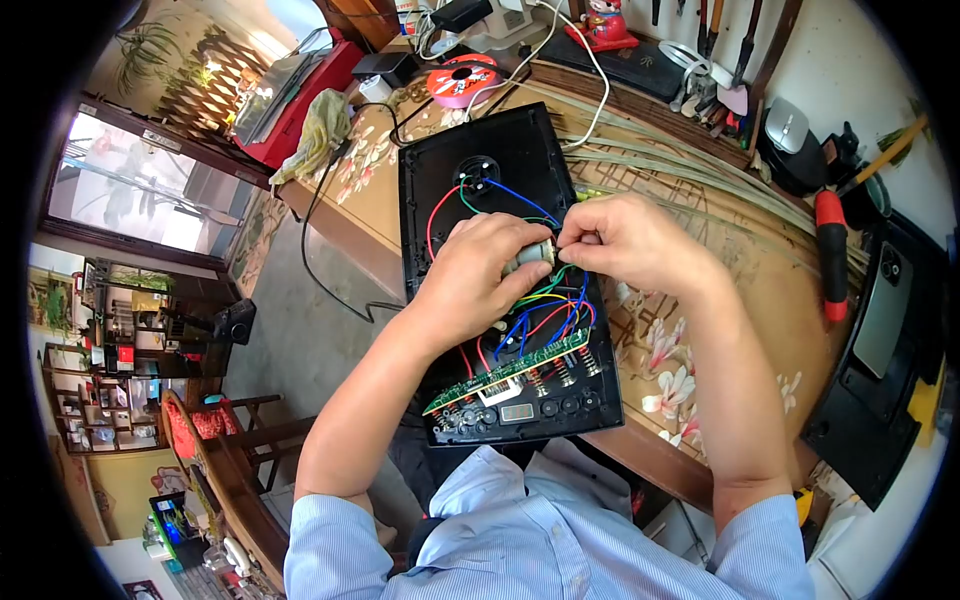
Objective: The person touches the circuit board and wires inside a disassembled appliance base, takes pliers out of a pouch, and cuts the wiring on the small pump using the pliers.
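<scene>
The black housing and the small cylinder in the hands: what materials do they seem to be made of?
The black housing looks like moulded plastic with a matte finish: even black, soft dull reflections, rounded rim. The small cylinder, held between the left hand and the right hand, appears to be bare metal, silvery grey with a slight sheen, though the fingers cover most of it.

Daylight is coming in through a large dark-framed window [140, 190], far off to the left of the fingers. A wooden workbench with a floral-patterned top [700, 330] is stretching beneath and to the right of them, and a grey concrete floor [300, 330] is showing below its left edge. A pale wall hung with hand tools [800, 45] is rising beyond the fingers, upper right. Dark wooden shelving crowded with small items [100, 380] is standing at lower left, beside a wooden chair with a red cushion [215, 440].
</scene>
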### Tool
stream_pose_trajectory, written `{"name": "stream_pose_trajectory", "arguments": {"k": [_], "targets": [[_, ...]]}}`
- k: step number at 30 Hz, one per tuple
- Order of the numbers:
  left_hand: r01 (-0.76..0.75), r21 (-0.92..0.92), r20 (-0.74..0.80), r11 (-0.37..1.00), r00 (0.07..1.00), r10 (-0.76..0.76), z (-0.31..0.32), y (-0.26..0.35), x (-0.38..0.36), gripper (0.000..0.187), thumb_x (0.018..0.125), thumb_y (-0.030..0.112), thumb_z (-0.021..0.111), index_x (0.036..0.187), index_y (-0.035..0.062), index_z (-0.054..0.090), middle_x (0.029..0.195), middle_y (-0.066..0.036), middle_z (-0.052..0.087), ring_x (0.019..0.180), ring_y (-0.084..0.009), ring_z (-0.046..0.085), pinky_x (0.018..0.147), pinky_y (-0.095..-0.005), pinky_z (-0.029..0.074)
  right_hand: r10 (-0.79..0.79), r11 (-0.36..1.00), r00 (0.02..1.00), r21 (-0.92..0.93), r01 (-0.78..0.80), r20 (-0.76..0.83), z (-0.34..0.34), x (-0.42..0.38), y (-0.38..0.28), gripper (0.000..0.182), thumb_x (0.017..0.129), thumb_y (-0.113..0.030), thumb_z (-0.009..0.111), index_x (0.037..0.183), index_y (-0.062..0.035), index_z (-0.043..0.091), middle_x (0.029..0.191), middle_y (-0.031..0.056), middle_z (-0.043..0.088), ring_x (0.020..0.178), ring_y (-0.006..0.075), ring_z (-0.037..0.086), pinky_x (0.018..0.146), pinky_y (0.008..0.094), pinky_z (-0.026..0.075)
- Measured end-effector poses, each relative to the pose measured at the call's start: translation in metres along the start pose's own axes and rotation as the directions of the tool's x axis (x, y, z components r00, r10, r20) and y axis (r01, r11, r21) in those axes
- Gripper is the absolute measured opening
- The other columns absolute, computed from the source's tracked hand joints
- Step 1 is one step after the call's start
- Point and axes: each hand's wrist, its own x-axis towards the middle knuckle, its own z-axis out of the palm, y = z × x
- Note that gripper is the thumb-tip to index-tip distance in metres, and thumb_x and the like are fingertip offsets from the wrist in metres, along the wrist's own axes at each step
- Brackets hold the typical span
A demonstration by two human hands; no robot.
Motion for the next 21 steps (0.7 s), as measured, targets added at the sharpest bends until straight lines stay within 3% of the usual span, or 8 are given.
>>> {"name": "stream_pose_trajectory", "arguments": {"k": [5, 21], "targets": [[0.006, -0.03, -0.02, 1.0, 1.0, -0.006, 0.0029, -0.0013, -0.0012, 0.032, 0.086, 0.019, 0.073, 0.112, 0.0025, 0.067, 0.106, -0.014, 0.067, 0.103, -0.0332, 0.062, 0.093, -0.0418, 0.045, -0.074, 0.996, 0.997, -0.041, 0.073, -0.03, 0.0012, 0.0001, 0.0007, 0.015, 0.082, -0.014, 0.072, 0.09, -0.0016, 0.069, 0.077, 0.0128, 0.066, 0.068, 0.0223, 0.062, 0.063, 0.0346, 0.049], [-0.018, 0.0, -0.02, 1.0, 1.0, 0.018, 0.0021, -0.002, -0.0021, 0.033, 0.086, 0.017, 0.074, 0.114, 0.0017, 0.066, 0.109, -0.014, 0.067, 0.102, -0.0329, 0.063, 0.09, -0.0411, 0.049, -0.089, 0.995, 0.995, -0.053, 0.087, -0.038, 0.0008, 0.0007, -0.0004, 0.016, 0.083, -0.015, 0.072, 0.089, -0.0015, 0.068, 0.076, 0.0127, 0.066, 0.067, 0.0221, 0.062, 0.062, 0.0351, 0.048]]}}
